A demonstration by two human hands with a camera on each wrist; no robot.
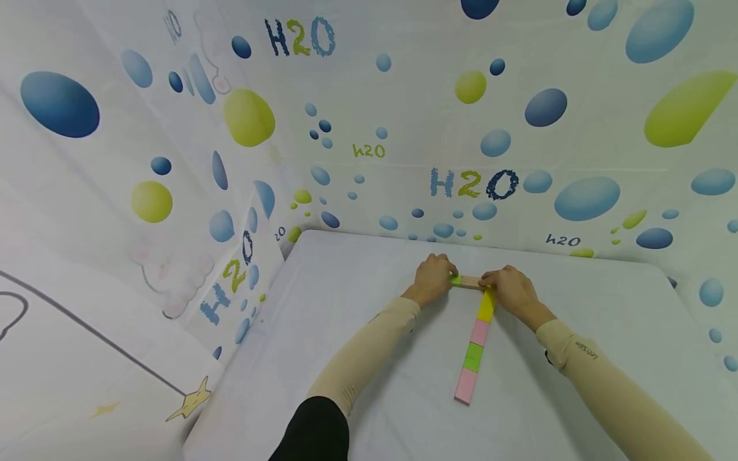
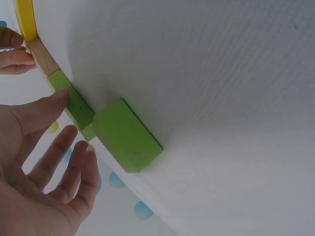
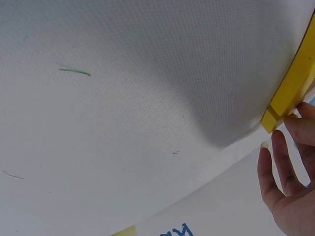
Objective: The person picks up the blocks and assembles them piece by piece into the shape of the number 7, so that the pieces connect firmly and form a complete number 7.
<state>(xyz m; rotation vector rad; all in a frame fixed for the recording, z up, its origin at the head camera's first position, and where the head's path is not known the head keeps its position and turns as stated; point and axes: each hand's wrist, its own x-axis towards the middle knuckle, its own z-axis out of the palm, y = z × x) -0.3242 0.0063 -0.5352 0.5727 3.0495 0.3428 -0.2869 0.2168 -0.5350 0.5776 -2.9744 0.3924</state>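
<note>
My left hand (image 1: pixel 434 280) is at the far end of the table, where its thumb and fingers pinch a green block (image 2: pixel 71 101). A second green block (image 2: pixel 128 135) lies against that one's outer end, hidden behind the hand in the head view. A bare wooden block (image 1: pixel 471 282) continues the short row to the right. At the corner my right hand (image 1: pixel 513 291) pinches the end of a yellow block (image 3: pixel 295 73) between thumb and fingers. Toward me run a pink block (image 1: pixel 480 332), a green block (image 1: pixel 473 356) and another pink block (image 1: pixel 466 385), end to end.
A white cloth covers the table (image 1: pixel 346 307). Behind it and at the left hangs a white curtain (image 1: pixel 415 115) printed with blue and green drops. Small dark threads (image 3: pixel 75 72) lie on the cloth.
</note>
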